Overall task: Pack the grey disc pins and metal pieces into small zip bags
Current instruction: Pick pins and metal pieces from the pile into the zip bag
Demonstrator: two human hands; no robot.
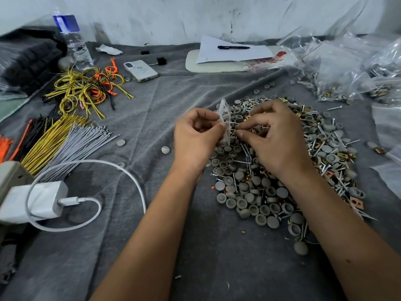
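Observation:
A big heap of grey disc pins, screws and copper-coloured metal pieces (280, 170) lies on the grey cloth at centre right. My left hand (195, 135) pinches a small clear zip bag (224, 118), held upright at the heap's left edge. My right hand (273, 137) hovers over the heap with curled fingers, pinching thin metal pieces at the bag's mouth. What lies inside the bag is too blurred to tell.
Filled and empty zip bags (338, 70) pile up at the back right. Wire bundles (60, 144) and loose yellow and orange wires (86, 88) lie left. A charger with cable (36, 200), a phone (141, 70), a water bottle (71, 40) and paper with a pen (233, 51) are around.

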